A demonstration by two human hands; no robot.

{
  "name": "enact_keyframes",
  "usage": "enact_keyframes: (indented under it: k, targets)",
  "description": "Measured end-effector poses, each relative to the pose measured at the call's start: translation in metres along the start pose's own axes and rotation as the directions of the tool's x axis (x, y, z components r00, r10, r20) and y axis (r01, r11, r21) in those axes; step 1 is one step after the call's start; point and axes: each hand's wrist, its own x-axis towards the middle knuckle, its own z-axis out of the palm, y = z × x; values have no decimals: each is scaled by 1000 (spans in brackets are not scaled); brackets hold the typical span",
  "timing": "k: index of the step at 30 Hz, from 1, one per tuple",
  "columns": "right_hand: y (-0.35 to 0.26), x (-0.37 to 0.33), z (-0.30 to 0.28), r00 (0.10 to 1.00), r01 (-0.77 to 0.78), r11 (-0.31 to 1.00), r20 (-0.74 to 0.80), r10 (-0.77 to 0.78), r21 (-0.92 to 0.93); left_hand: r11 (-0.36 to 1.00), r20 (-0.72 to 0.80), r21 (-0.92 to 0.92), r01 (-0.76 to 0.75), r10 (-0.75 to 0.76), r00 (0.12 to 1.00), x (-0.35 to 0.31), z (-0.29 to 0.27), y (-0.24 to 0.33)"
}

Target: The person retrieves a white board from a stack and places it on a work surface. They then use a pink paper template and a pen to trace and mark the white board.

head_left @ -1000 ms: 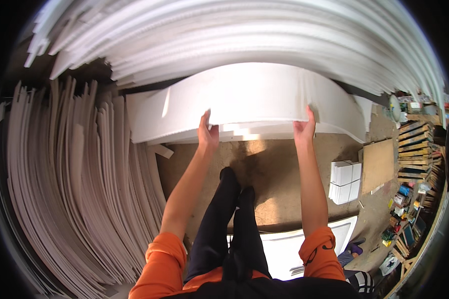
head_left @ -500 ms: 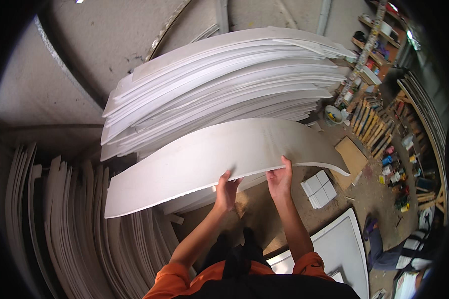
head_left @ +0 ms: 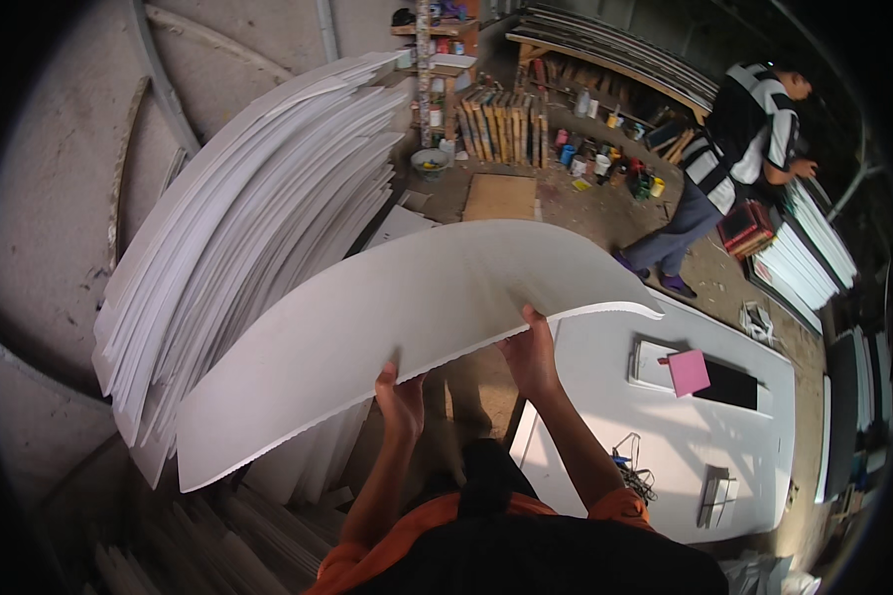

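Across the middle of the view I carry a long white foam sheet (head_left: 407, 307), its near edge rough and its surface bending down toward both ends. Gripping that near edge near its middle is my left hand (head_left: 400, 399), thumb on top and fingers underneath. Farther right along the same edge, my right hand (head_left: 532, 355) holds on in the same way. The fingers of both hands are partly hidden below the sheet. Beyond the sheet, to the left, stands a tall stack of white sheets (head_left: 258, 198).
To the right is a white-topped table (head_left: 685, 446) bearing a pink block (head_left: 689, 373) and a tangled cable (head_left: 637, 474). A co-worker (head_left: 729, 149) bends over panels at the far right. Paint cans (head_left: 595, 159), a bowl (head_left: 431, 164) and a brown board (head_left: 499, 196) lie on the floor ahead.
My view has turned to the right, bringing the table and co-worker further in. The sheet has swung along with me, still in both hands, and the stack now lies farther left.
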Motion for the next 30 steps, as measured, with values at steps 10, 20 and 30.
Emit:
enact_keyframes:
  k: [10, 20, 30]
  targets:
    - [-102, -144, -195, 822, 296, 949, -477, -312, -110, 880, 405, 112, 462, -465, 788, -82, 107, -175]
    - [-263, -292, -414, 504, 401, 877, -735, -453, -266, 657, 533, 352, 666, -726, 434, -215, 290, -406]
    - [-435, -390, -504, 245, 458, 800, -810, -533, -388, 448, 505, 343, 826, -829, 240, -346, 470, -489]
